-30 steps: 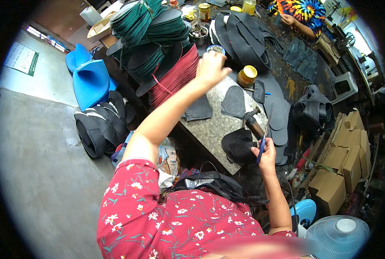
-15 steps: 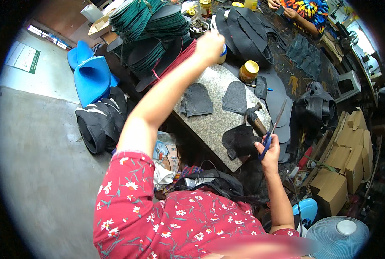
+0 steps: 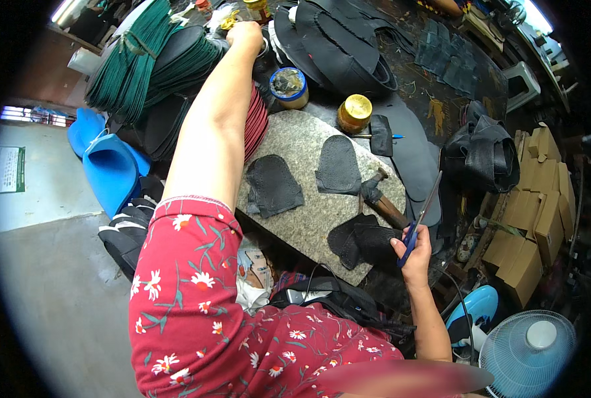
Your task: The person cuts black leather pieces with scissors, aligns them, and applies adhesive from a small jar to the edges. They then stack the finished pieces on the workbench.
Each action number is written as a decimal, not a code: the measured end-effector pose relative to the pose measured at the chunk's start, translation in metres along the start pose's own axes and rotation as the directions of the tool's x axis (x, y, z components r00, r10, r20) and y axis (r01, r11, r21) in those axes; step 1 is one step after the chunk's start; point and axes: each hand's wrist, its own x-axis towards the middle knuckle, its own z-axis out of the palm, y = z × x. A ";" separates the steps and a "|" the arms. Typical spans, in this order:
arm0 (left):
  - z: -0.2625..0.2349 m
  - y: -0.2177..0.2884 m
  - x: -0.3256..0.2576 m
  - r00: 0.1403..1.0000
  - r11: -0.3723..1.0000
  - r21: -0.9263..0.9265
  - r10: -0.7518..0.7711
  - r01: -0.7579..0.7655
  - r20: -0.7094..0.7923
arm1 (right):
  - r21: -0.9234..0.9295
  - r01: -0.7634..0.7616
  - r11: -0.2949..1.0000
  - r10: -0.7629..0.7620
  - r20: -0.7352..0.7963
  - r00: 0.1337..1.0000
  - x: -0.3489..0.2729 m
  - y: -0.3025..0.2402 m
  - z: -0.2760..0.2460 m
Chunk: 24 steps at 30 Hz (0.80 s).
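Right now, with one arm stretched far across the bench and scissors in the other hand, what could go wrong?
The right hand holds blue-handled scissors blades up, so a slip could jab something. The left hand reaches past an open tin; the forearm might knock it. The hammer lies near the stone slab's edge and could fall.

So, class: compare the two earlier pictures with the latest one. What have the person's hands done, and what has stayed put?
The left hand has stretched farther out across the bench, past the blue-rimmed tin, to the clutter at the far edge; what it touches there is unclear. The right hand stays near the stone slab, still gripping the blue-handled scissors. The dark leather pieces, hammer and yellow-lidded tin lie unmoved.
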 end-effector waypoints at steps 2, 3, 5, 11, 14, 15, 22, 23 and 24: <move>0.000 0.002 -0.001 0.999 1.000 0.025 0.007 -0.006 -0.043 | -0.028 0.034 0.999 -0.034 -0.005 0.999 0.002 0.001 0.001; -0.001 0.003 -0.003 0.998 0.998 0.054 0.024 -0.022 -0.051 | -0.032 0.018 0.999 -0.018 -0.003 1.000 0.002 0.002 0.002; -0.002 0.002 -0.010 0.995 0.992 0.112 0.060 -0.050 -0.081 | -0.050 0.002 0.999 -0.002 -0.001 1.000 0.003 0.004 0.003; 0.005 -0.002 -0.018 0.981 0.980 0.176 0.122 -0.094 -0.152 | -0.028 0.000 1.000 -0.001 -0.003 1.000 0.000 0.007 0.006; 0.021 -0.010 -0.007 0.966 0.981 0.127 0.169 -0.146 -0.195 | -0.035 0.011 0.999 -0.011 -0.003 1.000 -0.001 0.006 0.004; 0.029 -0.011 -0.006 0.932 0.986 0.113 0.154 -0.124 -0.329 | -0.047 0.015 0.999 -0.015 0.002 1.000 -0.001 0.006 0.004; -0.008 -0.001 -0.030 0.620 0.979 0.026 0.149 -0.202 -0.770 | 0.028 0.039 0.999 -0.040 0.039 0.998 -0.003 0.006 0.008; -0.021 0.003 -0.043 0.589 0.958 -0.041 0.140 -0.283 -0.796 | 0.037 0.047 0.998 -0.049 0.047 0.998 -0.004 0.007 0.008; -0.029 0.005 -0.060 0.564 0.927 -0.108 0.124 -0.360 -0.816 | 0.031 0.053 0.998 -0.055 0.053 0.997 -0.005 0.008 0.007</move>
